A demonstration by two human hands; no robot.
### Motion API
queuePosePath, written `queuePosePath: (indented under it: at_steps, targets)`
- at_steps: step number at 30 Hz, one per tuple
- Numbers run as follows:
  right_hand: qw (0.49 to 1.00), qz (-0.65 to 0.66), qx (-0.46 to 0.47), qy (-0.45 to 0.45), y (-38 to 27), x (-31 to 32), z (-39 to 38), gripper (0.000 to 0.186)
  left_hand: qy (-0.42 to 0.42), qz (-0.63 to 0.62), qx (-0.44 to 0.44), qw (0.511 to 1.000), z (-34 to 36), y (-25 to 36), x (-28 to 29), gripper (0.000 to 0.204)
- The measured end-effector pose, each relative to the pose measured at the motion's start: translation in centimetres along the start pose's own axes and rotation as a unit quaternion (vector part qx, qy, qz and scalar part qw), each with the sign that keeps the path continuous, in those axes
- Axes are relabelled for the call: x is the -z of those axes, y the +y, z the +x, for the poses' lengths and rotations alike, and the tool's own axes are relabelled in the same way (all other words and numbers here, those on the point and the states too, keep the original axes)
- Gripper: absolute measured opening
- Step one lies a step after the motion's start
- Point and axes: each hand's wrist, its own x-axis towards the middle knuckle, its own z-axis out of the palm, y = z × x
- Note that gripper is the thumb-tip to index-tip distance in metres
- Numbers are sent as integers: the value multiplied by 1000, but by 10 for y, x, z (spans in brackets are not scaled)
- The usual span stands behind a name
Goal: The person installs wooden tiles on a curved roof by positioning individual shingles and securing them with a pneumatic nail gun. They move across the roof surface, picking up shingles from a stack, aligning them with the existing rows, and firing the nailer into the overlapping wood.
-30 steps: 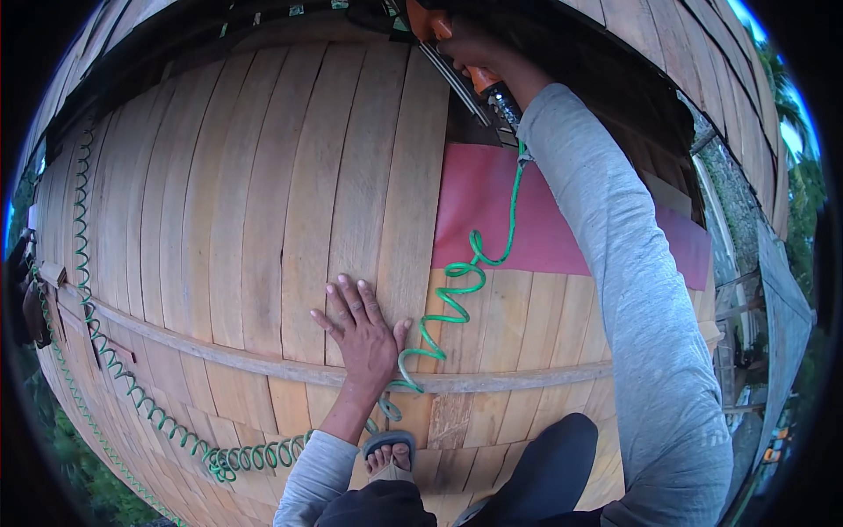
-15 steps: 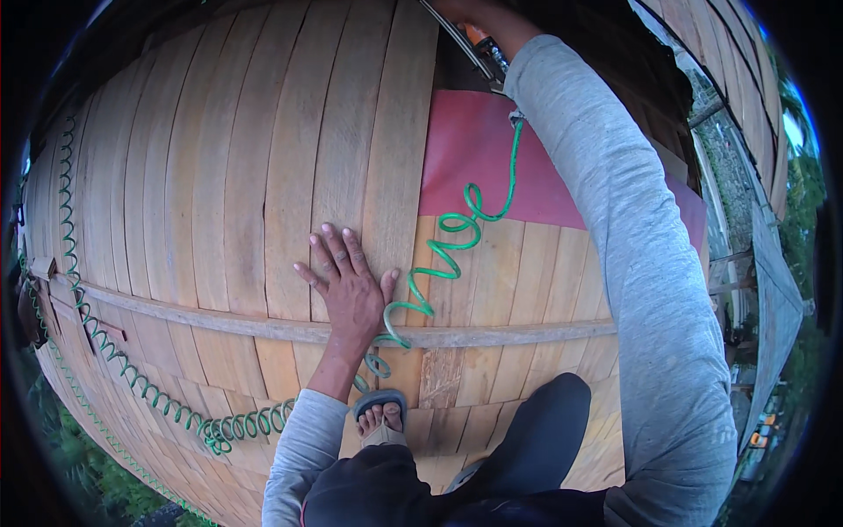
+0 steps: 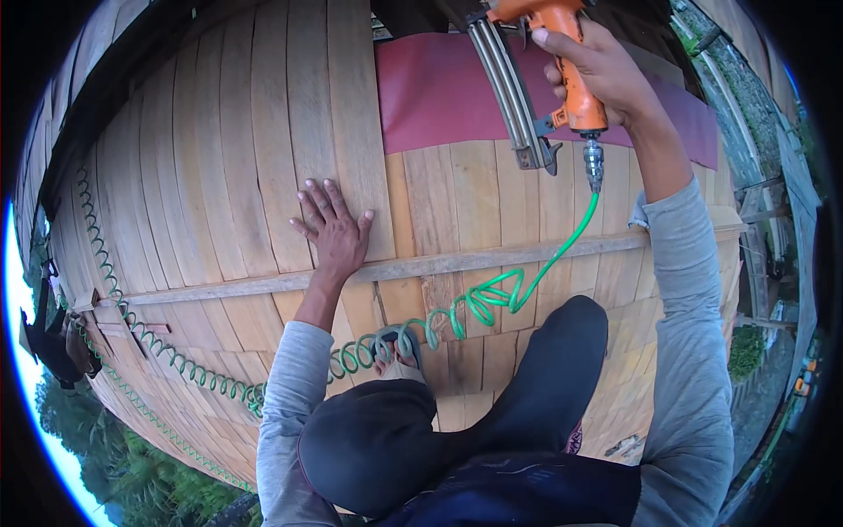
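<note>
My right hand (image 3: pixel 606 75) grips the handle of an orange pneumatic nail gun (image 3: pixel 581 98), holding it up at the far right. The gun's silver magazine (image 3: pixel 511 92) slants down over a dark red sheet (image 3: pixel 430 92) laid on the wooden shingles. From a metal coupling under the handle runs a coiled green air hose (image 3: pixel 492 297), looping back past my foot toward the left. My left hand (image 3: pixel 341 237) lies flat on the shingles (image 3: pixel 294 114), fingers spread, just beyond a long wooden batten (image 3: pixel 413 268).
I crouch on the sloping shingled surface, one sandalled foot (image 3: pixel 399 350) below the batten. Another coiled green hose (image 3: pixel 97 228) trails along the left. A dark figure or bundle (image 3: pixel 61 338) sits at the left edge, beside trees. A dark gap (image 3: pixel 413 16) opens beyond the red sheet.
My right hand has brought the nail gun back from the far edge, into fuller view. The hose has swung right and nearer. My left hand stays flat on the shingles.
</note>
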Motion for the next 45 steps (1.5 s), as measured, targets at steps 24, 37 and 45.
queuePosePath:
  at_steps: [24, 37, 45]
  targets:
    - [634, 401, -139, 647, 232, 60, -446, 42, -224, -321, -488, 780, 54, 638, -59, 62]
    - [669, 328, -166, 646, 250, 71, -458, 57, -391, -178, -333, 840, 52, 698, -69, 104]
    - [689, 313, -140, 639, 251, 76, -459, 49, -507, -414, -235, 718, 70, 591, -20, 97]
